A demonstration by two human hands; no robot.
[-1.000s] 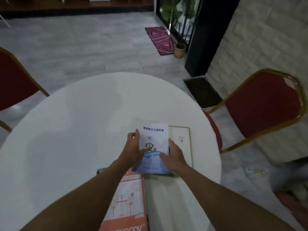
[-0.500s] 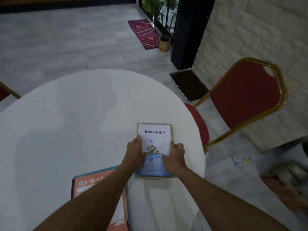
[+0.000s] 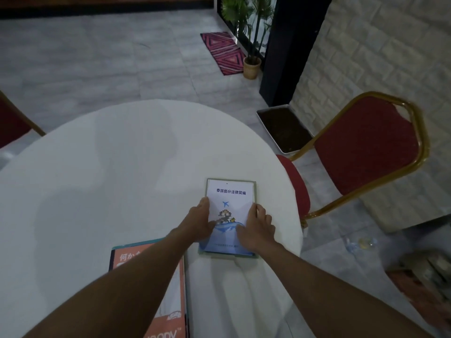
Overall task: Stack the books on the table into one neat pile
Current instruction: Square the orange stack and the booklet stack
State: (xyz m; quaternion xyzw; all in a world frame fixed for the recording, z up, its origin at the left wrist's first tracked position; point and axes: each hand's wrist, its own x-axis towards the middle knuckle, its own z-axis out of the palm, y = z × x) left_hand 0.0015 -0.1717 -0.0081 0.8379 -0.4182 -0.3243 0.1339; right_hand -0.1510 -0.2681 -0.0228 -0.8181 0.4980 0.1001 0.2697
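A white and blue booklet (image 3: 230,193) with Chinese lettering lies flat on top of a grey-green book (image 3: 254,189), whose edge shows around it, at the right side of the round white table (image 3: 109,167). My left hand (image 3: 199,222) presses on the booklet's left edge and my right hand (image 3: 256,228) on its right edge, fingers spread over the cover. An orange book (image 3: 122,258) with Japanese lettering lies near the table's front edge, partly hidden under my left forearm.
A red chair with a gold frame (image 3: 366,147) stands right of the table, its seat tucked against the rim. Another red chair (image 3: 12,123) is at the far left. A tray of soil (image 3: 283,129), a potted plant (image 3: 251,67) and a patterned mat (image 3: 224,52) are on the floor behind.
The booklet went from being held above the table to lying squared on the grey-green book. Both hands now press flat on it. The view shifted slightly.
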